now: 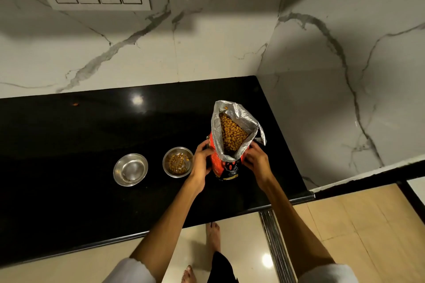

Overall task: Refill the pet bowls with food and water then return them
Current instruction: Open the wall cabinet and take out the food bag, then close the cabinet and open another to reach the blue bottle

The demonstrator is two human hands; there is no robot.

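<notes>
An open kibble bag (227,161) stands upright on the black counter (69,145), grasped on either side by the left hand (202,158) and right hand (256,159). Left of it sit the kibble-filled bowl (177,162) and, farther left, the empty steel bowl (130,169).

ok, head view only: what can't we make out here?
- Food bag: the print is too small and is partly covered by both hands.
- Empty-looking bowl: glare hides whether it holds water.
- Left hand and right hand: the fingertips are behind the bag, so the grip is unclear.
- Kibble depth in the bag: the foil lining blocks it.
- Feet: cut off by the bottom edge.
</notes>
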